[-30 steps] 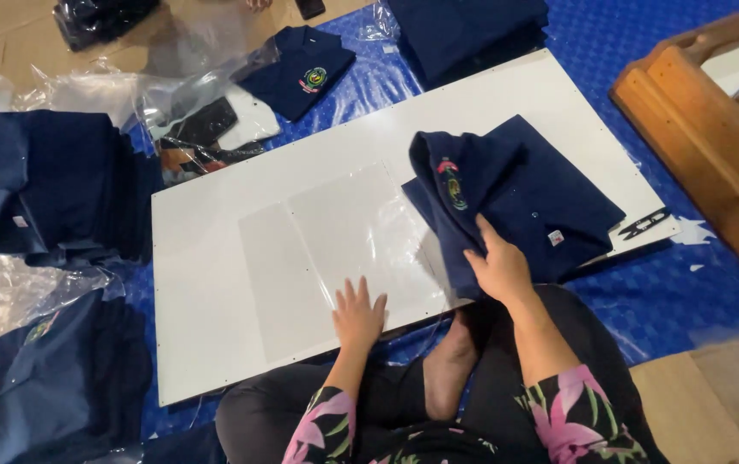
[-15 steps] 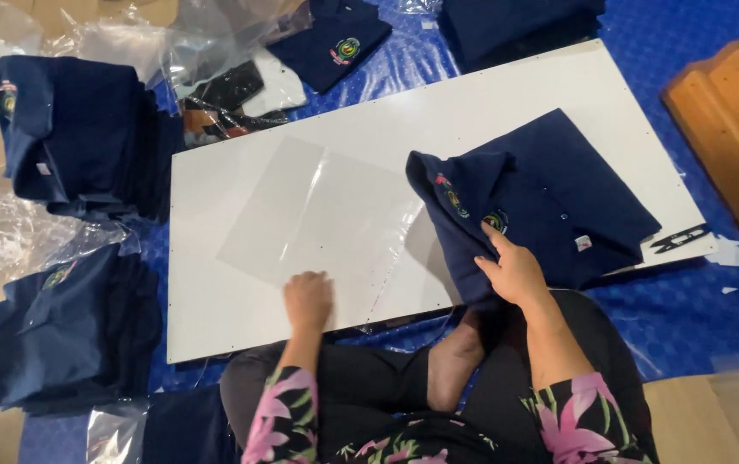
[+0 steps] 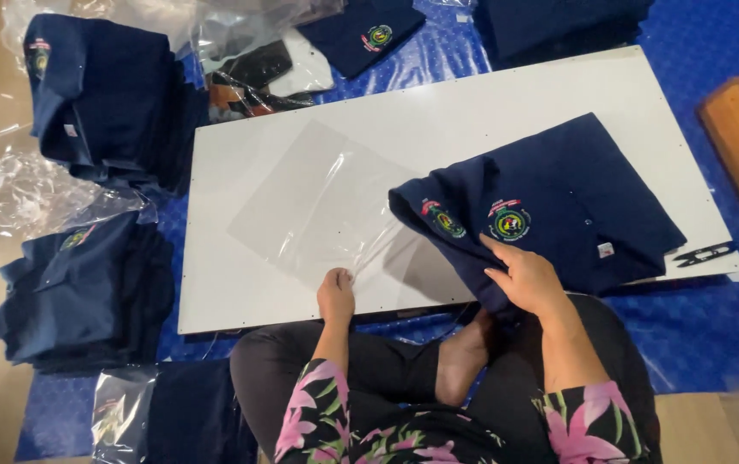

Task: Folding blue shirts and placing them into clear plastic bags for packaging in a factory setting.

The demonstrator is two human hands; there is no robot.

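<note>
A folded navy shirt (image 3: 558,193) with a round embroidered badge lies on the right part of a white board (image 3: 438,120). My right hand (image 3: 524,277) grips its near edge, with the collar end lifted slightly off the board. A clear plastic bag (image 3: 314,202) lies flat on the board's middle. My left hand (image 3: 335,295) pinches the bag's near edge and lifts it a little. The shirt's collar end points toward the bag's edge beside my left hand.
Stacks of folded navy shirts sit at the left (image 3: 86,292) and upper left (image 3: 94,94), more at the top (image 3: 550,26). Crumpled clear plastic (image 3: 17,193) lies on the floor at left. Small black snips (image 3: 703,253) rest at the board's right edge. A bagged shirt (image 3: 155,417) lies bottom left.
My left hand went from lying flat on the board to pinching the bag's edge. My right hand has turned the shirt and brought its collar end toward the bag.
</note>
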